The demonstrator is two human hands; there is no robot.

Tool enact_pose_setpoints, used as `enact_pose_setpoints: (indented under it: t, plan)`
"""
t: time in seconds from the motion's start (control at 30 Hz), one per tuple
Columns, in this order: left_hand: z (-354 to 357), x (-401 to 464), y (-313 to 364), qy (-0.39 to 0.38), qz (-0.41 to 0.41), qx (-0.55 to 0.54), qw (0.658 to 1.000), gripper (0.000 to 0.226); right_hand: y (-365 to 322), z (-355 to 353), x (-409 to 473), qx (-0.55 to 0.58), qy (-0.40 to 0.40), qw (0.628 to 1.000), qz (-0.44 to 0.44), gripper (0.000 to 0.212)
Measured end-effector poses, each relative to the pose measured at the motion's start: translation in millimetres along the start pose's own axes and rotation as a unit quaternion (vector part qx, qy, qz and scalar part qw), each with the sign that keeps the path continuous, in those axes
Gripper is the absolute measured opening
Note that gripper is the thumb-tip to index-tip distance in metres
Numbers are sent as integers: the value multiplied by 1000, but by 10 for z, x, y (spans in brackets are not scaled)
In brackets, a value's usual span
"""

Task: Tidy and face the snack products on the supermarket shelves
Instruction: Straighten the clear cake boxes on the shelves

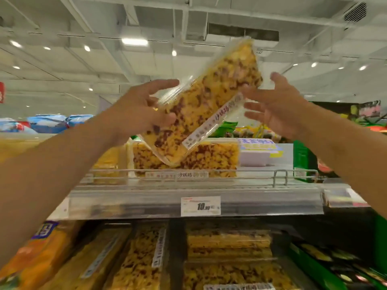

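A clear plastic box of yellow snack cake with dark red bits hangs tilted above the top shelf, its lower corner near a like box lying on the shelf. My left hand grips the tilted box at its lower left side, thumb in front and fingers behind. My right hand is at the box's right edge with its fingers spread; whether the fingertips touch the box is unclear.
A wire rail runs along the top shelf's front, with a 10.00 price tag below it. A white box lies to the right on the shelf. More boxes of the same snack fill the shelf below.
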State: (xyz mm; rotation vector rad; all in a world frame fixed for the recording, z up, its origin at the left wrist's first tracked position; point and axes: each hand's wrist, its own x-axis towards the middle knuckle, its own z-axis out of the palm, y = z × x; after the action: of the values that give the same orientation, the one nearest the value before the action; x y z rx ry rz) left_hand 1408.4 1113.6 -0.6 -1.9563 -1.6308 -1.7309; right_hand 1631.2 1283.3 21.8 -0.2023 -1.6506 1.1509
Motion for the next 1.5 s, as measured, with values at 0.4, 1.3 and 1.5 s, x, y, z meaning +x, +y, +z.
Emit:
enact_pose_setpoints:
  t: [0.4, 1.3, 1.5]
  plan:
    - [-202, 142, -12, -131, 31, 241, 961, 76, 565, -349, -124, -120, -35, 992, 26, 60]
    - [-107, -20, -670, -132, 169, 496, 841, 76, 845, -230, -322, -396, -119, 909, 57, 69]
    - [-118, -16, -691, -141, 183, 494, 838, 69, 890, -233, -366, -380, -141, 913, 42, 75]
